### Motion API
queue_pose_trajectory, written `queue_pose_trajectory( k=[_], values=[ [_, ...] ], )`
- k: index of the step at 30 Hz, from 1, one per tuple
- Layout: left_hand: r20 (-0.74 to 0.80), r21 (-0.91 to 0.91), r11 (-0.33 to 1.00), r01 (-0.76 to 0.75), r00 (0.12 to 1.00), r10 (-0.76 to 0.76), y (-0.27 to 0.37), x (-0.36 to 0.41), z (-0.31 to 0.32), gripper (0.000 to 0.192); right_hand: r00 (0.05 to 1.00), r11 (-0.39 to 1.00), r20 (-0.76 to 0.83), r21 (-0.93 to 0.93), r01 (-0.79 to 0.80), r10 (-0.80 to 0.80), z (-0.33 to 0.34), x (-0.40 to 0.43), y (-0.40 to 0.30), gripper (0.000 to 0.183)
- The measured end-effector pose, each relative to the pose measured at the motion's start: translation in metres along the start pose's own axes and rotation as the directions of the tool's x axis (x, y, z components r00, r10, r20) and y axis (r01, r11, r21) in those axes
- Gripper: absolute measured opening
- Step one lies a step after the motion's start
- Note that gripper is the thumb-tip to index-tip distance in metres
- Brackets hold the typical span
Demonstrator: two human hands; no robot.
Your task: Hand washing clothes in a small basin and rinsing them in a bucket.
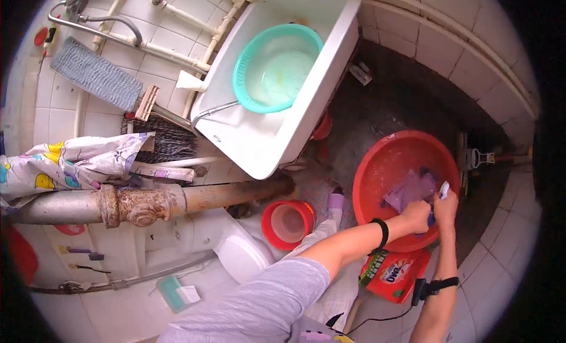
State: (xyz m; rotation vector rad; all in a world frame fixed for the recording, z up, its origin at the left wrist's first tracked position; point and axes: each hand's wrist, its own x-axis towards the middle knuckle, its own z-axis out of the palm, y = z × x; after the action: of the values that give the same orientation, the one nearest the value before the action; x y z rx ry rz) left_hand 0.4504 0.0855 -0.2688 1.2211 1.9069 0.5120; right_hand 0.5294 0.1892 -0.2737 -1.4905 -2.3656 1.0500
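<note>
A red plastic basin (365, 183) stands on the dark wet floor at the right. Wet purple cloth (413, 190) lies in it. My left hand (418, 217) is closed on part of this cloth at the basin's near side, with dark blue fabric showing beside the fist. Close by on its right, my right hand (445, 208) grips a small white piece (444, 189), perhaps cloth, that sticks up from the fingers. What lies inside both fists is mostly hidden. Against the basin's near rim rests a red OMO detergent bag (391, 276).
A white sink (265, 155) holding a turquoise basin (239, 79) is at upper centre. A red bucket (266, 223) stands left of the red basin. A rusty pipe (199, 199) crosses the left side, below hanging mops (97, 73). A dark cable (380, 318) trails from my right wrist.
</note>
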Motion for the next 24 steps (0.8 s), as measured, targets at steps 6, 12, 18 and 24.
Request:
queue_pose_trajectory(
  k=[6,12,18,24],
  values=[
    [-0.092,-0.132,0.990,0.053,0.994,-0.065,0.014,-0.030,-0.053,0.040,0.925,0.745,0.303,0.558,-0.366,0.227,-0.020,-0.010,-0.016,0.027],
    [-0.466,-0.284,0.955,-0.084,0.882,-0.061,0.018,-0.128,-0.276,0.063,0.908,0.267,0.356,0.918,-0.295,-0.222,-0.093,-0.031,-0.196,0.068],
    [-0.817,0.118,0.989,0.086,0.575,0.048,-0.059,-0.158,-0.423,0.087,0.877,0.391,0.429,0.861,-0.325,-0.215,-0.062,-0.024,-0.193,0.059],
    [-0.702,0.210,0.967,-0.146,0.665,0.253,-0.005,-0.132,-0.370,0.093,0.827,0.580,0.505,0.607,-0.543,0.245,0.013,-0.036,-0.017,0.058]
  ],
)
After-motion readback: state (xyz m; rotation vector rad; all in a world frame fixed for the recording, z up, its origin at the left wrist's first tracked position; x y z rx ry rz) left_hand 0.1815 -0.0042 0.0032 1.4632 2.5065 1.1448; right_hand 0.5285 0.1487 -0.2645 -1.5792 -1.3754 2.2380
